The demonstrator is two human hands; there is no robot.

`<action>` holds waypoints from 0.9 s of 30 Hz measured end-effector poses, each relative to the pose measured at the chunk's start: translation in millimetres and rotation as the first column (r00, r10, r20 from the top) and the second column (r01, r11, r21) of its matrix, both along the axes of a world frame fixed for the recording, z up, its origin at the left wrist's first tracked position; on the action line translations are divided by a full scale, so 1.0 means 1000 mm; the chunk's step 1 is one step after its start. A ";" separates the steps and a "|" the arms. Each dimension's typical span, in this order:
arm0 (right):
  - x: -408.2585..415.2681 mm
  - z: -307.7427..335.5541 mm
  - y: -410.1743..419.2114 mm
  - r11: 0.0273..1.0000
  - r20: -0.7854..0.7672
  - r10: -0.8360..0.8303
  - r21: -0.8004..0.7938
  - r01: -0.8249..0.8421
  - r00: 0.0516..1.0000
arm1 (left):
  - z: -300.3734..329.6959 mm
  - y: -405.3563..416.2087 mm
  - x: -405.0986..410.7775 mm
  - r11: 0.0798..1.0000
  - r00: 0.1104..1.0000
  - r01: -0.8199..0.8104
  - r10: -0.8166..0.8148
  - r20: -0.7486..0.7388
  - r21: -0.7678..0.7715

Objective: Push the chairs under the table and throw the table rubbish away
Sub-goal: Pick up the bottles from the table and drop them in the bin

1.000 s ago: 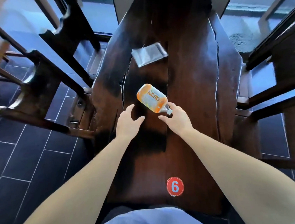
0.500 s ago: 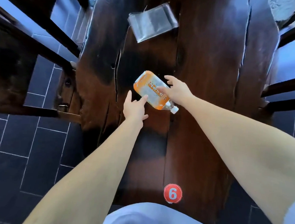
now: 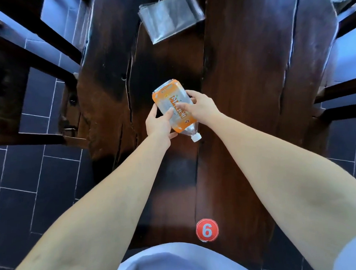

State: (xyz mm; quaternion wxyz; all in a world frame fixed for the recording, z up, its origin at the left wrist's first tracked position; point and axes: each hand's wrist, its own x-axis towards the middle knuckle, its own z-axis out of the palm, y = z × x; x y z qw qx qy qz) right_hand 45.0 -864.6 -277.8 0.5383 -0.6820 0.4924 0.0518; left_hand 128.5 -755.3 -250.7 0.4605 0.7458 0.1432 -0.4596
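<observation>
An empty plastic bottle (image 3: 170, 99) with an orange label and a white cap is lifted above the dark wooden table (image 3: 246, 97), cap pointing towards me. My left hand (image 3: 158, 123) grips its lower left side. My right hand (image 3: 203, 106) holds its right side, fingers over the label. A clear plastic bag (image 3: 170, 18) lies flat on the table farther away, near the top of the view. A dark wooden chair (image 3: 23, 52) stands at the table's left side and another chair (image 3: 344, 91) at its right.
A round red sticker with the number 6 (image 3: 207, 230) sits on the table's near end. Dark tiled floor (image 3: 28, 189) lies on both sides. My light blue clothing shows at the bottom edge.
The bottle lay on the table a second ago; both hands have closed around it and raised it. The camera has tilted further down and moved closer.
</observation>
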 end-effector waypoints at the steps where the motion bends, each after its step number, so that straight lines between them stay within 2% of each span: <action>1: -0.002 0.004 0.004 1.000 0.015 -0.027 -0.006 0.027 1.000 | 0.003 0.000 -0.001 1.000 1.000 0.006 -0.006 0.027 0.000; 5: -0.018 0.027 0.027 0.988 0.085 -0.147 -0.036 0.151 0.985 | 0.022 0.011 -0.009 0.995 0.987 0.094 -0.090 0.136 -0.018; 10: -0.060 0.057 0.083 0.934 0.167 -0.334 -0.073 0.350 0.928 | 0.047 0.043 -0.031 0.957 0.937 0.283 -0.259 0.235 -0.072; 13: -0.093 0.076 0.129 0.879 0.235 -0.440 -0.087 0.470 0.867 | 0.060 0.074 -0.055 0.906 0.889 0.408 -0.369 0.270 -0.107; 16: -0.131 0.089 0.185 0.793 0.229 -0.559 -0.132 0.595 0.797 | 0.069 0.108 -0.088 0.842 0.834 0.523 -0.474 0.281 -0.133; 19: -0.177 0.094 0.245 0.682 0.191 -0.678 -0.195 0.704 0.710 | 0.070 0.143 -0.132 0.744 0.759 0.646 -0.606 0.239 -0.167; 23: -0.250 0.099 0.320 0.508 0.109 -0.834 -0.233 0.829 0.541 | 0.066 0.186 -0.202 0.529 0.565 0.823 -0.800 0.200 -0.210; 27: -0.322 0.106 0.387 0.351 0.084 -0.922 -0.233 0.907 0.378 | 0.066 0.226 -0.274 0.336 0.383 0.914 -0.900 0.210 -0.227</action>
